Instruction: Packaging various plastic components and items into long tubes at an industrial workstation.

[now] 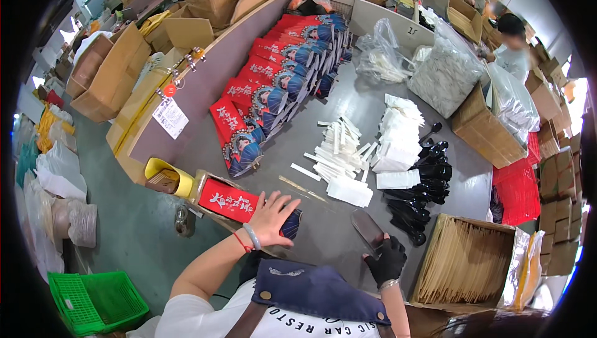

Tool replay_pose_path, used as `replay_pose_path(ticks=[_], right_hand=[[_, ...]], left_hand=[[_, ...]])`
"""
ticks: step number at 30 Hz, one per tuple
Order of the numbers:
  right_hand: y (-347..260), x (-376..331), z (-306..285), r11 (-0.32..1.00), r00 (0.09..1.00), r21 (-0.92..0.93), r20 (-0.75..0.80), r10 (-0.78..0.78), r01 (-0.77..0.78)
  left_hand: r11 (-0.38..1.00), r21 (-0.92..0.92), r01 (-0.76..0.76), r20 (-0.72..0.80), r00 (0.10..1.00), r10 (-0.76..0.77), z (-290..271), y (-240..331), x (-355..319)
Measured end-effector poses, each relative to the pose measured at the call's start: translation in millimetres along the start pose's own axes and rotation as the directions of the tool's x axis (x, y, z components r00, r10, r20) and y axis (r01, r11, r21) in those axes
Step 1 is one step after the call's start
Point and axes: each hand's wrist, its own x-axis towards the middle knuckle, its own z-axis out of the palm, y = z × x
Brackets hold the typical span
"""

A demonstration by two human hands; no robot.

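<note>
The grey table carries everything. Along its left wall runs a long overlapping row of red pouches. To the right sit a big clear bag of pale contents and a cardboard box; nearer, an open box of tan sleeves stands just beside the right hand. Mid-table lie a stack of white packets, a scatter of white sticks and a heap of black spoons.

The left hand, bare, lies flat with fingers spread wide on top of a single red pouch at the table's near-left edge, pressing on it rather than closing round it; a bracelet and red cord circle the wrist. Left of that pouch is a yellow tub.

The right hand, in a black fingerless glove, is closed round a dark clear scoop, which points up-left over bare table. A white packet lies near the scoop's tip.
</note>
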Motion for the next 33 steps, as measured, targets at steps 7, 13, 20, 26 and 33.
replay_pose_path(ticks=[7,13,20,26,33], right_hand=[[-2,8,1,0.984,0.995,0.172,0.071,-0.066,0.053],[-51,20,-23,0.924,0.962,0.352,0.162,-0.220,0.152],[-71,32,-26,0.870,0.868,0.335,0.220,-0.446,0.363],[-114,53,23,0.805,0.830,0.427,0.188,-0.525,0.412],[-7,32,2,0.887,0.976,0.430,-0.195,-0.094,0.171]], left_hand=[[0.946,-0.173,0.276,-0.320,0.892,-0.319,45,9,12],[0.933,-0.246,0.262,-0.355,0.872,-0.338,51,2,9],[0.909,-0.270,0.316,-0.261,0.885,-0.385,46,3,8],[0.932,-0.224,0.286,-0.155,0.933,-0.323,35,2,12],[0.970,-0.227,0.086,-0.295,0.943,-0.153,23,-29,73]])
